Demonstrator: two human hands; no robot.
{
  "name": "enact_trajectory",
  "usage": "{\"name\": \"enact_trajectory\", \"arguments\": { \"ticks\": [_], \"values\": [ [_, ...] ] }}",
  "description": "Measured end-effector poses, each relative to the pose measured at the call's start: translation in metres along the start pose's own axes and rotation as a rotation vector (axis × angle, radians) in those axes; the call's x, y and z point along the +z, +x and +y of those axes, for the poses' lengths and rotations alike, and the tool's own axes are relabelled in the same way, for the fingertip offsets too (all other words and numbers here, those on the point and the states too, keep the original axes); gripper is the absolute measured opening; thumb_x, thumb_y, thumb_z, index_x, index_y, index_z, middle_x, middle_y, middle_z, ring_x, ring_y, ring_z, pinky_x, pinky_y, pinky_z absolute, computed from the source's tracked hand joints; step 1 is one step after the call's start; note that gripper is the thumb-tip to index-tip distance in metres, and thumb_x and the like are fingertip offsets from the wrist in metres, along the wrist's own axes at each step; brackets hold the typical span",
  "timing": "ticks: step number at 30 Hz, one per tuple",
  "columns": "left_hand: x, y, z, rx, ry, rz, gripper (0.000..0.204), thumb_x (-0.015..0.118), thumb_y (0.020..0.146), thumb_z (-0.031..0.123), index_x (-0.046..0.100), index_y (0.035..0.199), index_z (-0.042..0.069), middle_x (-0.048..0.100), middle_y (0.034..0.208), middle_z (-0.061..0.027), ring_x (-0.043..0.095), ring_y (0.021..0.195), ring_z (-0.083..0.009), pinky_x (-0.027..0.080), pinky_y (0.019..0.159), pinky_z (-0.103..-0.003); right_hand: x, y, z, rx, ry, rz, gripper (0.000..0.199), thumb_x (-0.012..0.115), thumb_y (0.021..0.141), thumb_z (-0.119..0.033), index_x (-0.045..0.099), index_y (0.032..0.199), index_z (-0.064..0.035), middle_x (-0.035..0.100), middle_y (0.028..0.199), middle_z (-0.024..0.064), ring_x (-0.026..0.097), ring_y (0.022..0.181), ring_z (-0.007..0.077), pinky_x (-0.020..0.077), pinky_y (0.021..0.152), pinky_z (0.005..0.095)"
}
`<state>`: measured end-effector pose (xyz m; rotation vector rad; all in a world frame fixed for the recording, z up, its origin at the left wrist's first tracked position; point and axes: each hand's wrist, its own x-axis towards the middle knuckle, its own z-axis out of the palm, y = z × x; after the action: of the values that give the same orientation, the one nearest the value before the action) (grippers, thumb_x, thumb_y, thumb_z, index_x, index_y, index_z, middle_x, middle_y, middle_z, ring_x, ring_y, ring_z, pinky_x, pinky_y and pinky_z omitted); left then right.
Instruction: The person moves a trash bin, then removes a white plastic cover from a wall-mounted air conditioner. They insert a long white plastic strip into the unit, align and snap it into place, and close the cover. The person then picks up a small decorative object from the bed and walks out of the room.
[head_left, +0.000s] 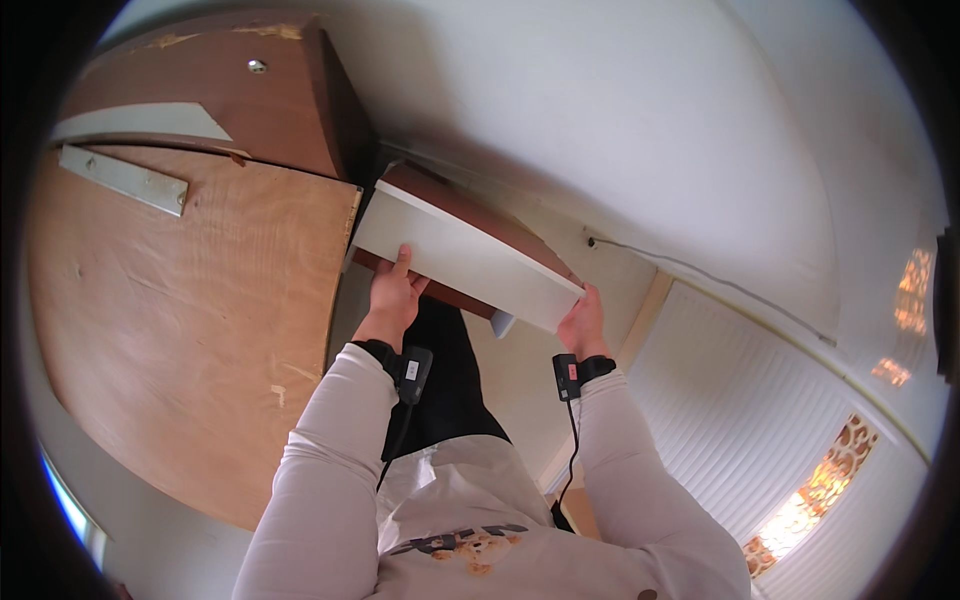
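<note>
A long white board (462,252) spans the space in front of me, slanting down to the right. My left hand (394,296) grips its near edge toward the left, thumb on the top face and fingers curled beneath. At the board's right end, my right hand (582,322) is closed around the corner. Behind and below the board shows a reddish-brown furniture piece (450,205) with a light small foot-like part (502,323); the board hides most of it. Whether the board rests on that piece or is held above it, I cannot tell.
A large plywood panel (190,320) with a metal strip (125,180) stands close on my left, beside a brown headboard-like piece (210,85). A white wall (640,120) rises ahead. A cable (700,268) runs along it toward a ribbed white door (700,370) on the right.
</note>
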<state>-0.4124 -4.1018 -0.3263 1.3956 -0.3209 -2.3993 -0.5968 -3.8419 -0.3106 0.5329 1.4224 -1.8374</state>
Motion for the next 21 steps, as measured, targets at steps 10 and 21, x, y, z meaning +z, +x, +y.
{"name": "enact_trajectory", "arguments": {
  "ticks": [10, 21],
  "values": [
    [-0.014, -0.012, -0.006, -0.005, 0.046, 0.035, 0.030, 0.051, 0.096, 0.020, 0.044, 0.124, 0.011, 0.057, 0.115, -0.0063, 0.057, 0.105, -0.0227, 0.044, 0.097, -0.042, -0.015, -0.020, 0.022, 0.018, 0.222, 0.016, 0.039, 0.045, 0.094, -0.026, 0.049, 0.123, 0.0004, 0.057, 0.120, 0.0117, 0.055, 0.111, 0.0255, 0.0424, 0.095, 0.0386],
    [0.010, -0.007, -0.028, 0.125, 0.051, 0.040, 0.044, 0.058, 0.092, 0.026, 0.038, 0.125, 0.005, 0.053, 0.118, -0.0089, 0.054, 0.108, -0.0238, 0.043, 0.095, -0.039, -0.019, -0.002, 0.036, 0.071, 0.289, -0.032, 0.038, 0.036, 0.096, -0.027, 0.050, 0.123, -0.0037, 0.057, 0.122, 0.0097, 0.054, 0.112, 0.0259, 0.0397, 0.099, 0.0396]
  ]
}}
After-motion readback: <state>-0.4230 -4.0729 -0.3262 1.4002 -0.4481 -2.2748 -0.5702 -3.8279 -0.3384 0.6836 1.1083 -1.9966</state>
